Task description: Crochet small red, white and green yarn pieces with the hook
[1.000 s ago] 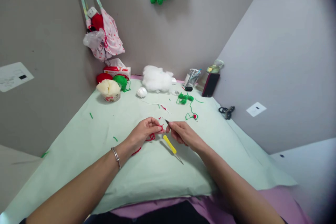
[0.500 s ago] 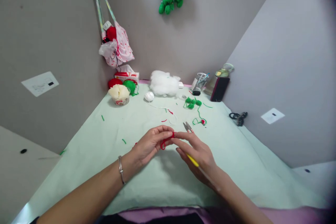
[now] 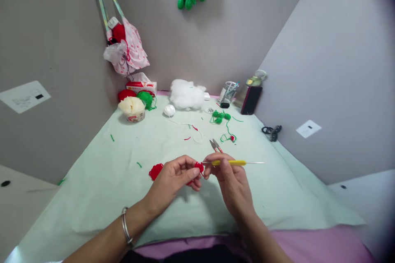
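Observation:
Between the thumb and fingers of my left hand (image 3: 177,176) is a small red crocheted piece (image 3: 199,167). My right hand (image 3: 231,178) grips a crochet hook by its yellow handle (image 3: 230,163), thumb on top. The hook lies level, its metal tip at the red piece and its thin rear end pointing right. A red yarn bundle (image 3: 156,171) rests on the cloth, partly behind my left hand. Small scissors (image 3: 215,145) with parted blades lie just beyond my right hand.
On the pale green cloth (image 3: 123,189) stand white stuffing (image 3: 187,95), a white yarn ball (image 3: 169,110), green crocheted pieces (image 3: 221,116), a cup (image 3: 228,93), a phone (image 3: 252,100) and a bowl (image 3: 132,109). A bag (image 3: 132,47) hangs at the left.
My right hand has turned the hook from a slanted position to level, its tip now at the red piece. The red bundle shows more beside my left hand. The camera view has shifted.

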Tool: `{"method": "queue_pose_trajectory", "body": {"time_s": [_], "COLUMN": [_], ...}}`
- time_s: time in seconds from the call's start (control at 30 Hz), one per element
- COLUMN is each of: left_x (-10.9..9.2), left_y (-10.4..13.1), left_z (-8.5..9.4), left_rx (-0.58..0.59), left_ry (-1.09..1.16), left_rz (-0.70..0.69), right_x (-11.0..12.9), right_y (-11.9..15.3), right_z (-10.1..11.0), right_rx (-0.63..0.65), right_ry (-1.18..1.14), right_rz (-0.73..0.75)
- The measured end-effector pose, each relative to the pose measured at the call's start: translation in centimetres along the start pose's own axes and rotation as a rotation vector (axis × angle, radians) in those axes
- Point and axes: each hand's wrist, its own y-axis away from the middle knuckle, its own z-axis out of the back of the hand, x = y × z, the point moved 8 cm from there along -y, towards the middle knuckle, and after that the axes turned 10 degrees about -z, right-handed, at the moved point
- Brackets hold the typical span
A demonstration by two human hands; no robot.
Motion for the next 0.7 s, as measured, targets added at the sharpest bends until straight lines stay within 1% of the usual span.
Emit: {"method": "queue_pose_trajectory", "body": {"time_s": [0.1,0.23,0.33,0.4,0.5,0.6,0.7], "left_x": [0.6,1.1,1.3,1.2,0.2,-2.1,-5.0], "left_y": [0.2,0.5,0.6,0.7,0.7,-0.3,-1.9], "left_z": [-0.4,-0.8,-1.0,-1.2,-0.6,1.7,5.4], "left_rx": [-0.008,-0.053,-0.036,0.036,0.16,0.183,0.106], "left_ry": [0.052,0.036,0.015,-0.002,-0.094,-0.264,-0.369], "left_rz": [0.01,0.002,0.016,0.06,0.114,0.067,-0.009], "right_x": [0.4,2.2,3.1,3.3,2.4,1.1,0.2], "right_y": [0.6,1.9,2.5,2.4,1.8,1.3,1.0], "right_z": [-0.4,-1.1,-1.1,-0.4,1.4,3.0,3.9], "right_rx": [-0.04,-0.112,-0.125,-0.128,-0.124,-0.091,-0.042], "right_ry": [0.071,0.332,0.427,0.413,0.284,0.101,-0.015], "right_rz": [0.096,0.298,0.357,0.312,0.102,-0.104,-0.224]}}
